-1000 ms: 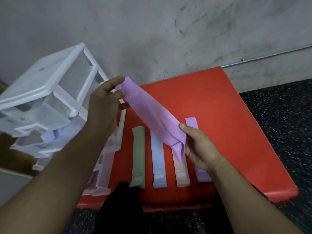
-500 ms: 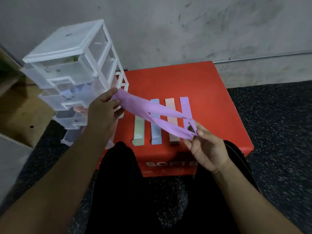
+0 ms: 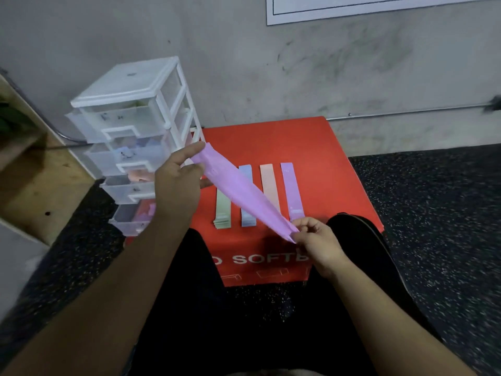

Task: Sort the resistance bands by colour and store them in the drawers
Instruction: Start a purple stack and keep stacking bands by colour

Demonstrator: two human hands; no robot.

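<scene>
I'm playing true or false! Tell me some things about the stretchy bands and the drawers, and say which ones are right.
1. The left hand and the right hand both hold the purple band. True.
2. The purple band lies flat on the red box. False: it is stretched between the hands, above the box.
3. Green strips, blue strips, peach strips and lilac strips lie side by side on the box. True.
4. The drawer tower stands right of the box. False: it stands left of it.

Drawer tower (image 3: 127,85) left of the box (image 3: 320,147); four flat bands (image 3: 291,191) side by side on it; wall (image 3: 271,71) behind
</scene>
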